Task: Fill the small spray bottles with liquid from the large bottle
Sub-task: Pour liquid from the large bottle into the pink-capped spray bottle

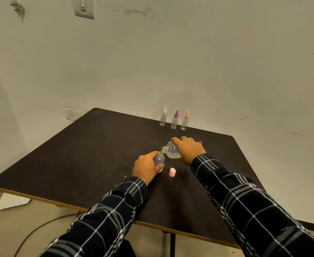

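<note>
Plaid sleeves across the table's near edge, broad stretch of top toward the left corner. Left hand curled round an uncapped small spray bottle, upright mid-table. Right hand clamped on the large bottle, tipped, mouth at the small neck. Pink cap just beside. Three capped bottles along the far edge.

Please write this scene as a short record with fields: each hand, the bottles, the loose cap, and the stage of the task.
left hand: grips the open small bottle, held upright
right hand: grips the large bottle, tilted, neck at the small bottle's mouth
pink cap: loose on the table, beside the small bottle
far edge: white-capped bottle, purple-capped bottle, pink-capped bottle, upright in a row
stage: pouring pose; the stream is too small to see
</note>
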